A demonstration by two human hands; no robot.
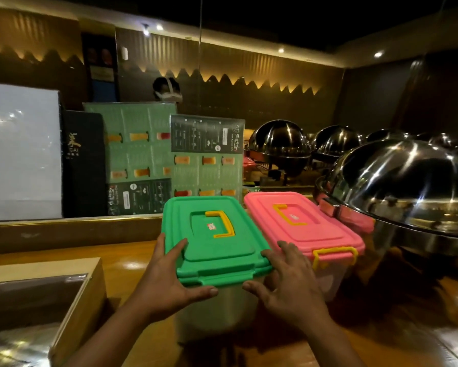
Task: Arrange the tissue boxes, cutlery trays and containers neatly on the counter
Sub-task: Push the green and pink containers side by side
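A clear container with a green lid and a yellow handle stands on the wooden counter. My left hand grips its near-left corner, fingers on the lid edge and thumb under the front rim. My right hand holds the near-right corner, between it and a container with a pink lid that stands touching its right side. Another pink-lidded container sits behind that, partly hidden.
Large steel domed chafing dishes crowd the right side, with more behind. Menu cards and a white board lean against the raised ledge at the back. A wooden box with a shiny lining stands at the near left.
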